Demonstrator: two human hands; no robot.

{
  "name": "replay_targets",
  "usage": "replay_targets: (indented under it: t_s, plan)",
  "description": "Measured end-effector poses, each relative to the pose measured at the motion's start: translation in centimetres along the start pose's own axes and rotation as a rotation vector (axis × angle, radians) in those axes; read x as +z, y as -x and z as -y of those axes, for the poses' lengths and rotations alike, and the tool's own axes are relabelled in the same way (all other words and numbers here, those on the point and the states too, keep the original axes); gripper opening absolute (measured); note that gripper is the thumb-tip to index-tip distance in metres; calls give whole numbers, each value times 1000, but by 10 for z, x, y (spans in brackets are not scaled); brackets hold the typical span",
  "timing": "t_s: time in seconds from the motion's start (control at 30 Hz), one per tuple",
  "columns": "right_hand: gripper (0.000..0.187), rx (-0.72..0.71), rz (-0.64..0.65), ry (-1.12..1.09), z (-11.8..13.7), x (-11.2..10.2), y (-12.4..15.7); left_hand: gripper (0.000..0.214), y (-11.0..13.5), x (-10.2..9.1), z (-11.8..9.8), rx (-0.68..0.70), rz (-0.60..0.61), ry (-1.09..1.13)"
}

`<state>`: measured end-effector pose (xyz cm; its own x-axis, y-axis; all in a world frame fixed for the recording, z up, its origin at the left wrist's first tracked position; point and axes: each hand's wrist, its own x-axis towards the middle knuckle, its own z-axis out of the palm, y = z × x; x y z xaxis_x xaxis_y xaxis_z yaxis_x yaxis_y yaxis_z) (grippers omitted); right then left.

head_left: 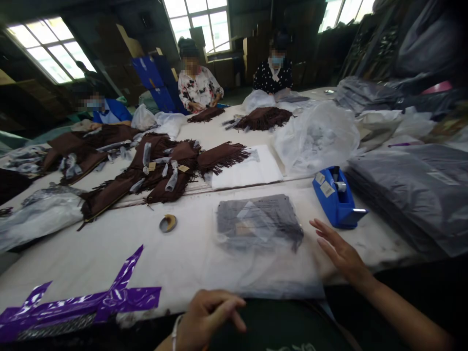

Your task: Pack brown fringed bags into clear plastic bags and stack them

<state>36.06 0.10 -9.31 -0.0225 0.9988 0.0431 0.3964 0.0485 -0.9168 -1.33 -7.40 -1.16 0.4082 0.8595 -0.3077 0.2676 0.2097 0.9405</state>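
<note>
In front of me lies a clear plastic bag point(256, 273) with a dark grey fringed item point(226, 219) inside, flat on the table. Its unfilled end reaches the near table edge. My left hand point(215, 312) is at that edge, left of the bag's near end, with loosely bent fingers and nothing visible in them. To the right of the bag, my right hand point(341, 256) hovers with its fingers stretched out, holding nothing. Beyond that hand stands a blue tape dispenser point(332, 200).
Brown fringed bags point(179, 161) with wrapped straps and tags lie across the table. Grey bagged goods point(409, 185) are stacked at right. A tape roll point(168, 223) and purple tape strips point(109, 300) are on the left. Several people sit opposite, one in a floral top point(201, 85).
</note>
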Motion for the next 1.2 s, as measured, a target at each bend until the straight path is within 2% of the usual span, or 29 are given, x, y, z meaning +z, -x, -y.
replay_targets:
  t_s: [0.07,0.1,0.17,0.23,0.33,0.43,0.63,0.7,0.77,0.87,0.93,1.0,1.1,1.2]
  plan:
    - [55,-149,284,205,8,-8,20,31,2,-29,-12,207,-98,-241]
    - [59,-213,447,264,13,-9,27,35,-2,-41,-13,297,-58,-389]
    - [70,-306,698,316,20,-9,32,63,-18,-58,-2,403,61,-643]
    - [70,-346,785,336,21,-9,28,81,-33,-67,17,433,157,-802]
    - [50,-327,730,362,13,-10,18,74,-45,-76,43,394,204,-897]
    - [36,-276,625,283,3,-7,14,63,-46,-86,50,326,220,-897]
    - [42,102,212,23,-12,14,21,51,-46,-91,55,321,192,-842]
    - [43,114,105,51,-17,20,24,39,-48,-87,65,354,55,-798]
    - [43,108,-8,163,-20,27,25,31,-52,-79,75,346,-200,-734]
    - [46,123,-120,385,-18,37,22,30,-59,-65,84,201,-575,-714]
    - [46,125,-131,473,-12,43,17,34,-63,-59,87,129,-708,-788]
    - [42,124,-121,504,-5,47,11,36,-63,-57,88,131,-745,-917]
    - [39,128,-80,602,3,49,1,33,-60,-62,83,129,-637,-1142]
    - [39,144,-28,764,6,49,-4,28,-56,-63,57,100,-670,-1277]
